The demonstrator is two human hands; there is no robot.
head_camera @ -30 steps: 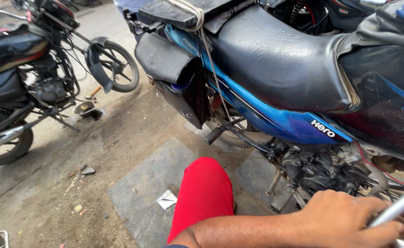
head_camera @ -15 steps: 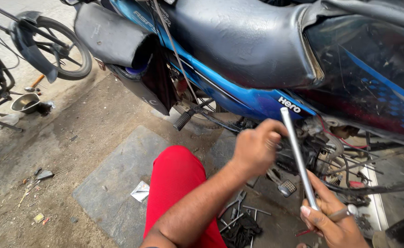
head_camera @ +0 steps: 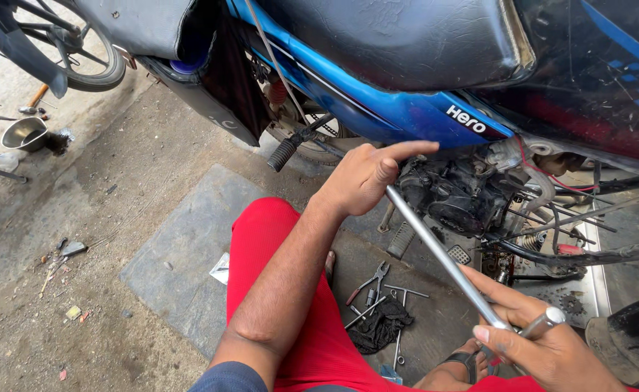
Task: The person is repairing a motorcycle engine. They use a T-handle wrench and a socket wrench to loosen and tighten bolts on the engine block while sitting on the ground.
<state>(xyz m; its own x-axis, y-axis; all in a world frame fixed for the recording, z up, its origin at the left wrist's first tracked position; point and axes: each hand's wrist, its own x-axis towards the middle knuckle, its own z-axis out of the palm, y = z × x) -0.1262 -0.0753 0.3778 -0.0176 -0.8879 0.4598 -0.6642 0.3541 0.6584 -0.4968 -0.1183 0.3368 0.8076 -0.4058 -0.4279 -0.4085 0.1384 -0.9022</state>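
A long silver metal rod point(head_camera: 443, 254) slants from the black engine point(head_camera: 465, 196) of a blue motorcycle point(head_camera: 399, 109) down to the lower right. My left hand point(head_camera: 367, 174) grips its upper end next to the engine, index finger stretched out toward the blue side panel. My right hand point(head_camera: 544, 337) holds the rod's lower end, where a short cross handle sticks out. My knee in red trousers point(head_camera: 276, 239) is bent below the left arm.
Pliers, spanners and a black rag point(head_camera: 377, 323) lie on the dark floor slab point(head_camera: 189, 254) beside my leg. The bike's footpeg point(head_camera: 287, 152) juts out. A steel bowl point(head_camera: 25, 134) and another bike's wheel point(head_camera: 80, 51) are at upper left. Debris dots the dirt floor.
The view has swung closer to the engine. The rod has tipped from nearly upright to a slant, and my left hand has moved up to its top end by the engine.
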